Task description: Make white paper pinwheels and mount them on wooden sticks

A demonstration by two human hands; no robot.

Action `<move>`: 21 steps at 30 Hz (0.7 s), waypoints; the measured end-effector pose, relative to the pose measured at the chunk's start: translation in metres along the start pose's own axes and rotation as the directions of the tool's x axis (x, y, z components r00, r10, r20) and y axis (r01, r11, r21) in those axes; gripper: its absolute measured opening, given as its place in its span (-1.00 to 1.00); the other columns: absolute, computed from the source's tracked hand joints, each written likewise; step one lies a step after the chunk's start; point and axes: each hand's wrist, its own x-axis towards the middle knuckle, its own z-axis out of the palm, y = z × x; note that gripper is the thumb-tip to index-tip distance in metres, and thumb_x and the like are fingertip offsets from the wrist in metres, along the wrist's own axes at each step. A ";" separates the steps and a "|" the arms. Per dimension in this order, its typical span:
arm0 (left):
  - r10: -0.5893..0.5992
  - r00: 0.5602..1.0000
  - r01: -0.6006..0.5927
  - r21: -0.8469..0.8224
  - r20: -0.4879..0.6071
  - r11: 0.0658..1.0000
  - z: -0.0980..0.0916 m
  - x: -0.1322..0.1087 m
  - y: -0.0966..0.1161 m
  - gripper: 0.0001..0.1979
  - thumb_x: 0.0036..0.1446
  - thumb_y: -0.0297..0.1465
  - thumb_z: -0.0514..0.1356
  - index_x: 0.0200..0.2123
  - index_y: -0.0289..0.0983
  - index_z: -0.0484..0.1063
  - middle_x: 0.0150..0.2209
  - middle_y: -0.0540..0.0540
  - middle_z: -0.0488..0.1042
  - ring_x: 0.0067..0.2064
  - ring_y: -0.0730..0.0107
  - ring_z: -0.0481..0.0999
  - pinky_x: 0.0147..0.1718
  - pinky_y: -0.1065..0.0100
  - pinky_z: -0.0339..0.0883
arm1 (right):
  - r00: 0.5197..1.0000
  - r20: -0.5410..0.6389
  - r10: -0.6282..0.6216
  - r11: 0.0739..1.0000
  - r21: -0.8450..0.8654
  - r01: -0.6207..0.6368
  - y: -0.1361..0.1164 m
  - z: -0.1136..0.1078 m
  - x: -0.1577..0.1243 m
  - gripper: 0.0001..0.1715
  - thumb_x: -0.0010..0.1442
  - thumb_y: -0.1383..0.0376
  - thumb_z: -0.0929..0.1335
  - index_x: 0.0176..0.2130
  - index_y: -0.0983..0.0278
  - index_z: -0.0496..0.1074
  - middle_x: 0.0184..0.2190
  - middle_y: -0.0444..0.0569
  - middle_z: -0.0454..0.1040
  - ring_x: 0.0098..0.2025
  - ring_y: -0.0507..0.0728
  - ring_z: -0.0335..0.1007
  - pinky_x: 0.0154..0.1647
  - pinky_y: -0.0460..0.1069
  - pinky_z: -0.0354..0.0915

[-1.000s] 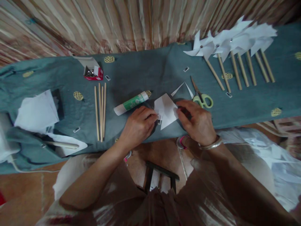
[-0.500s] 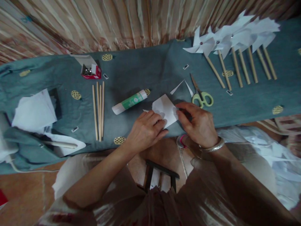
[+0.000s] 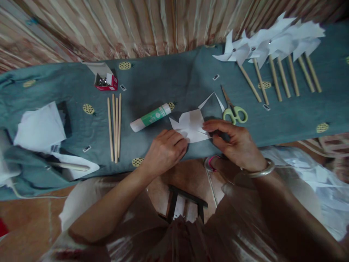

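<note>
A cut white paper piece [image 3: 191,124] lies near the front edge of the teal cloth [image 3: 169,83]. My left hand [image 3: 164,151] is curled with its fingertips pressed on the paper's near left side. My right hand [image 3: 237,142] pinches the paper's right edge between thumb and fingers. A green and white glue stick [image 3: 150,117] lies just left of the paper. Green-handled scissors [image 3: 233,111] rest just beyond my right hand, beside two thin paper offcuts [image 3: 211,99].
Several wooden sticks [image 3: 114,123] lie left of the glue. A small red box of pins [image 3: 104,82] stands behind them. Finished white pinwheels on sticks [image 3: 269,47] fill the far right. White paper sheets [image 3: 40,127] lie at the left. A dark stool [image 3: 185,205] stands below.
The paper has been turned and opened out, with a flap now pointing left. My left hand drew back toward me; my right hand shifted slightly right.
</note>
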 end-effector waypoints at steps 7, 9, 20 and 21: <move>-0.019 0.999 0.017 -0.064 -0.027 0.998 -0.001 -0.006 -0.004 -0.85 0.31 -0.45 0.13 -0.20 -0.33 0.51 -0.31 -0.12 0.56 -0.28 0.31 0.49 -0.30 0.27 0.34 | 0.993 0.108 0.047 0.997 0.060 -0.054 0.003 -0.005 -0.003 -0.72 0.12 0.42 0.40 -0.14 0.17 0.55 -0.01 -0.02 0.57 0.08 0.22 0.49 0.18 0.19 0.36; -0.024 1.000 0.023 -0.080 -0.008 0.997 -0.001 -0.007 -0.005 -0.84 0.31 -0.46 0.12 -0.20 -0.33 0.51 -0.31 -0.12 0.56 -0.28 0.31 0.49 -0.29 0.27 0.34 | 0.994 0.097 0.055 0.995 0.076 -0.063 0.002 -0.004 -0.003 -0.76 0.13 0.38 0.42 -0.16 0.17 0.55 -0.07 -0.02 0.59 0.02 0.21 0.52 0.12 0.17 0.40; -0.029 1.000 0.029 -0.103 -0.004 0.994 -0.002 -0.005 0.000 -0.84 0.28 -0.41 0.15 -0.15 -0.34 0.50 -0.26 -0.14 0.56 -0.22 0.24 0.47 -0.25 0.22 0.33 | 0.998 0.056 -0.035 0.995 0.095 0.030 0.000 0.003 -0.002 -0.93 0.22 0.29 0.41 -0.28 0.17 0.57 -0.15 -0.04 0.61 -0.08 0.18 0.55 0.02 0.16 0.46; -0.029 1.000 0.028 -0.106 -0.008 0.994 -0.001 -0.005 0.002 -0.82 0.29 -0.39 0.16 -0.12 -0.34 0.49 -0.23 -0.15 0.57 -0.20 0.23 0.48 -0.24 0.22 0.34 | 0.997 0.061 -0.042 0.996 0.081 0.037 0.000 0.004 -0.002 -0.92 0.22 0.29 0.41 -0.28 0.17 0.57 -0.15 -0.04 0.61 -0.07 0.18 0.55 0.03 0.17 0.45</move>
